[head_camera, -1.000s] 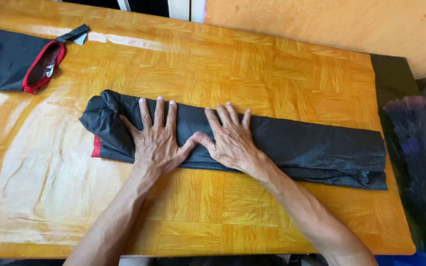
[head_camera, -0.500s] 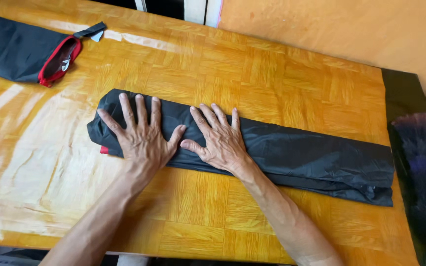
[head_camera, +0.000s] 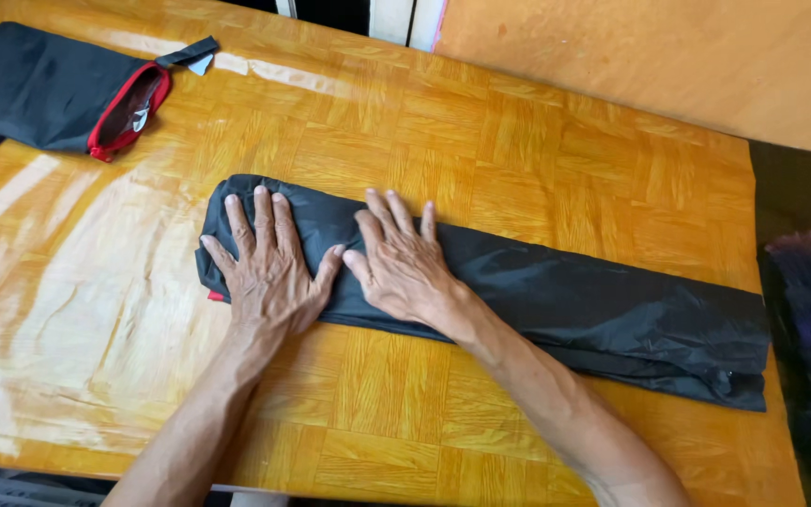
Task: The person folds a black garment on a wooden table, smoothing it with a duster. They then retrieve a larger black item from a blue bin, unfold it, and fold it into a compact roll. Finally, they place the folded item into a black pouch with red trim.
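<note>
Your left hand (head_camera: 269,268) and right hand (head_camera: 401,268) lie open, flat on the folded black fabric (head_camera: 593,314); it seems light, soft, slippery, so hold its rolled end.

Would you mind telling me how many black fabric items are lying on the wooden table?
2. A long folded black fabric lies across the middle under the left hand and right hand; a black pouch with red-trimmed opening sits far left.

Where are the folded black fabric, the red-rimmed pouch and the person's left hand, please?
folded black fabric (head_camera: 612,314): head view, bare middle stretch.
red-rimmed pouch (head_camera: 44,89): head view, black body.
left hand (head_camera: 269,272): head view, back of hand.
</note>
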